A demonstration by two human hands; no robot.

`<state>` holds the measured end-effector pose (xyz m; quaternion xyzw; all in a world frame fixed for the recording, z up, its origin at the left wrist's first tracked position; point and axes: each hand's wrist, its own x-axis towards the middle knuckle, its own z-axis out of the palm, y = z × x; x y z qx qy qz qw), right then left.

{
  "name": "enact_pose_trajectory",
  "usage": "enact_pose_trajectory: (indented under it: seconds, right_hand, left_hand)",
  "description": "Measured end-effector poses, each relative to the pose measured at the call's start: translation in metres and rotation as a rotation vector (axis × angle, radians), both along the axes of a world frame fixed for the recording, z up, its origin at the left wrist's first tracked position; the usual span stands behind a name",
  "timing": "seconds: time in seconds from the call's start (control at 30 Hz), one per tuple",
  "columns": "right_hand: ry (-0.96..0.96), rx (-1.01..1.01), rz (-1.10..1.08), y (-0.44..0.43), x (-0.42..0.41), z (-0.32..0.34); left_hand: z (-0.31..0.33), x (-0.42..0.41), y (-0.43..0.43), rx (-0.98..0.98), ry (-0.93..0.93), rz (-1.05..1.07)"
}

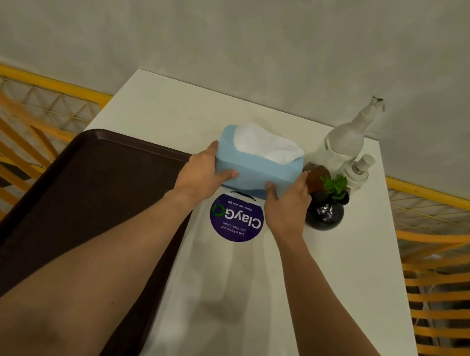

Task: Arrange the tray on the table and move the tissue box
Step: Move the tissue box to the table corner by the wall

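A light blue tissue box (pixel 256 167) with white tissue bulging from its top is held just above the white table (pixel 351 276), over the far middle. My left hand (pixel 205 172) grips its left end and my right hand (pixel 285 204) grips its right end, thumbs on the near face. A dark brown tray (pixel 91 199) lies flat along the table's left side, its left edge overhanging the table; my left forearm crosses above it.
A round purple sticker (pixel 236 218) sits on the table below the box. At the far right stand a black vase with a green plant (pixel 327 208), a brown object (pixel 317 176), a white pump bottle (pixel 346 137) and a smaller bottle (pixel 359 171). Orange railings flank both sides.
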<state>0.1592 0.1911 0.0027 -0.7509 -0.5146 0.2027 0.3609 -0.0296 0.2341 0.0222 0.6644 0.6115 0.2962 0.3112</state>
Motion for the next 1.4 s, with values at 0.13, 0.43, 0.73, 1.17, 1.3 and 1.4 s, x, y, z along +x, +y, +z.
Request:
enact_pose_trajectory:
  seconds: [0.13, 0.43, 0.73, 1.17, 1.3, 1.4]
  right_hand:
    - [0.032, 0.000, 0.026, 0.018, -0.001, 0.001]
    - [0.063, -0.003, 0.089, 0.065, -0.015, 0.009]
    - [0.082, -0.033, 0.154, 0.109, -0.061, 0.007]
    - [-0.002, -0.054, 0.284, 0.142, -0.166, 0.004]
    - [-0.031, -0.037, 0.305, 0.148, -0.190, 0.000]
    - [-0.031, -0.036, 0.299, 0.153, -0.200, -0.003]
  left_hand:
    - [0.002, -0.005, 0.018, -0.006, 0.041, -0.012]
    - [-0.001, -0.036, 0.067, 0.007, 0.054, -0.007]
    - [-0.002, -0.102, 0.112, -0.008, 0.026, 0.015]
    - [-0.008, -0.235, 0.133, 0.048, -0.025, 0.041]
    - [-0.011, -0.264, 0.141, 0.055, -0.060, 0.018]
    - [-0.014, -0.274, 0.148, 0.059, -0.085, 0.007]
